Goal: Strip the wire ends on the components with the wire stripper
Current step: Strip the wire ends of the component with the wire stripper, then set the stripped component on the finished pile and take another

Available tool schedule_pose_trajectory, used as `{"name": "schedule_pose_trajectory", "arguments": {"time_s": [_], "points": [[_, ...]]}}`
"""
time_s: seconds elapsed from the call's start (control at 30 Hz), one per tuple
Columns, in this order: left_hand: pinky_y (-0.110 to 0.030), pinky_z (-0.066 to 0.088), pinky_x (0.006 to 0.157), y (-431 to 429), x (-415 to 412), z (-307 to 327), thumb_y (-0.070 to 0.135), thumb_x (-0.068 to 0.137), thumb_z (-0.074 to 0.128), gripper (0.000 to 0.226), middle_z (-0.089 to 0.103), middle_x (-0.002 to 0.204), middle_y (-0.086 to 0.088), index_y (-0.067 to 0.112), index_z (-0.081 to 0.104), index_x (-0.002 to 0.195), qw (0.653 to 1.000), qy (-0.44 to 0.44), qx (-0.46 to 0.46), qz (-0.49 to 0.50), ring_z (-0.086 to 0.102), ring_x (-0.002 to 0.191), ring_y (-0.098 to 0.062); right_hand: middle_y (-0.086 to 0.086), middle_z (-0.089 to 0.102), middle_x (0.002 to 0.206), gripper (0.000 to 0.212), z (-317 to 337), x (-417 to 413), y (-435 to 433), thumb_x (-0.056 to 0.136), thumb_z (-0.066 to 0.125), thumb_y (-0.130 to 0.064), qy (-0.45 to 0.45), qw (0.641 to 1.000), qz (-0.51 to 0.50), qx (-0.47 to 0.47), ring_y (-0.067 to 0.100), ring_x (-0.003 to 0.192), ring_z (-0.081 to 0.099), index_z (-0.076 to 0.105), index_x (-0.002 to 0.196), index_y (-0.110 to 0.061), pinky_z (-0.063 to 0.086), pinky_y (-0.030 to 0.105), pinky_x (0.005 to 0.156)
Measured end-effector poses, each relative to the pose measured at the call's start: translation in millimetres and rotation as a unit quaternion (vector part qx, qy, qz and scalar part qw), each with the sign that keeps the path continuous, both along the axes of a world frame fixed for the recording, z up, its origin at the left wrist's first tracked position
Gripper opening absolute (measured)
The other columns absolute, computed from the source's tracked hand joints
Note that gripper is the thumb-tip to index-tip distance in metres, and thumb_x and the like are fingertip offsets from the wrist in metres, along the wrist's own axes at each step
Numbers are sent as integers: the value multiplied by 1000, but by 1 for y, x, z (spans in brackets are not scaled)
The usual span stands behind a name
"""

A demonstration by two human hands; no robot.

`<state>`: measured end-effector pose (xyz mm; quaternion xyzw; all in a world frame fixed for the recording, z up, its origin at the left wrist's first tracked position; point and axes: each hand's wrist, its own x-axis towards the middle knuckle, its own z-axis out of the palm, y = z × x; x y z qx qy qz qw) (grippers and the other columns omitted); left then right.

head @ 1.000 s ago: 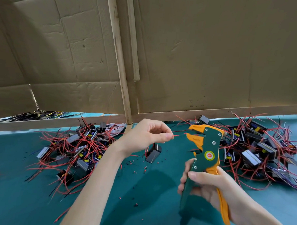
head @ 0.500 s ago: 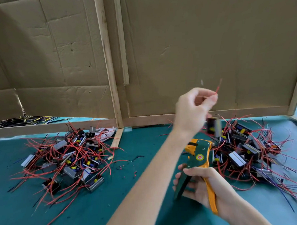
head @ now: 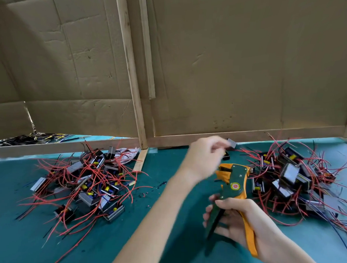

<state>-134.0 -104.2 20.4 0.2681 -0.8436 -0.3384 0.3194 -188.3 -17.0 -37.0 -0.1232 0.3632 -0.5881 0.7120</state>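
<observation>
My right hand (head: 246, 226) grips the handles of the green and orange wire stripper (head: 233, 182), jaws pointing up and left. My left hand (head: 204, 154) is motion-blurred just above the jaws, fingers curled. A small black component (head: 226, 156) shows right under its fingertips; whether the hand still holds its wire is unclear. A heap of components with red wires (head: 84, 185) lies at the left, and another heap (head: 293, 178) at the right.
The work surface is a teal mat (head: 165, 239) strewn with small bits of insulation. Cardboard panels on wooden frames (head: 239, 74) wall off the back. A grey-topped component (head: 232, 143) lies by the back board. Black and yellow wires (head: 30, 137) lie behind the left frame.
My left hand left the stripper's jaws, swung up and right with the dangling component, then dropped to just above the stripper. The right hand kept its grip on the tool.
</observation>
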Motion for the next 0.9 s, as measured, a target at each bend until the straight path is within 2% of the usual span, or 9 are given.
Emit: {"name": "schedule_pose_trajectory", "arguments": {"time_s": [0.03, 0.1, 0.2, 0.27, 0.37, 0.53, 0.63, 0.8, 0.9], "points": [[-18, 43, 92, -17, 23, -6, 0, 91, 48, 33, 70, 114, -3, 13, 70, 111, 998, -49, -15, 32, 63, 108, -15, 24, 63, 76, 33, -23, -12, 25, 56, 67, -2, 58, 995, -50, -60, 38, 66, 67, 66, 89, 3, 59, 47, 60], [-24, 43, 98, -52, 63, -23, -3, 91, 43, 40, 68, 120, -4, 16, 68, 116, 978, -139, -34, 150, 61, 113, -18, 24, 63, 78, 30, -29, -24, 27, 61, 66, -1, 80, 994, -78, -22, 39, 68, 67, 65, 91, 4, 59, 48, 62], [-39, 46, 95, -89, 110, -43, 4, 93, 43, 42, 63, 125, -8, 22, 58, 128, 901, -300, -63, 307, 56, 115, -28, 25, 63, 78, 28, -25, -10, 28, 62, 65, 1, 99, 994, -39, -39, 39, 68, 67, 65, 90, 5, 59, 49, 63], [-41, 42, 95, -102, 130, -52, 10, 95, 45, 41, 58, 130, -9, 27, 54, 131, 860, -380, -69, 335, 48, 120, -33, 24, 62, 77, 28, -25, -17, 29, 61, 65, 1, 79, 995, -38, -44, 39, 66, 66, 65, 89, 4, 59, 49, 62], [-38, 44, 95, -110, 141, -64, 10, 93, 51, 39, 65, 122, -4, 30, 61, 125, 846, -402, -83, 340, 56, 114, -28, 23, 61, 76, 29, -21, -13, 30, 63, 63, 0, 108, 993, -33, -36, 38, 67, 66, 63, 91, 4, 59, 49, 64], [-35, 54, 76, -110, 143, -64, 13, 90, 64, 16, 71, 103, -4, 23, 75, 95, 868, -332, -63, 364, 65, 90, -24, 25, 62, 78, 34, -17, -14, 31, 59, 67, 0, 106, 993, -25, -39, 39, 68, 66, 64, 92, 4, 59, 48, 63], [-28, 45, 63, -110, 144, -56, 17, 87, 69, 9, 71, 94, 0, 19, 77, 91, 899, -270, -45, 343, 62, 79, -19, 25, 62, 78, 32, -17, -13, 32, 59, 66, -1, 114, 992, -30, -42, 39, 67, 66, 65, 90, 4, 59, 47, 62], [-11, 42, 66, -96, 131, -23, 16, 82, 75, 6, 69, 75, 14, 22, 76, 82, 966, -4, -45, 256, 60, 70, 4, 25, 62, 77, 29, -16, -12, 32, 62, 63, 0, 119, 991, -38, -48, 38, 66, 66, 65, 90, 5, 60, 48, 61], [-12, 47, 66, -80, 115, -4, 14, 81, 75, 10, 71, 70, 13, 23, 75, 78, 978, 116, -8, 176, 61, 65, 3, 25, 62, 77, 29, -16, -12, 33, 63, 63, 0, 120, 990, -45, -52, 39, 67, 66, 65, 92, 5, 59, 47, 60]]}}
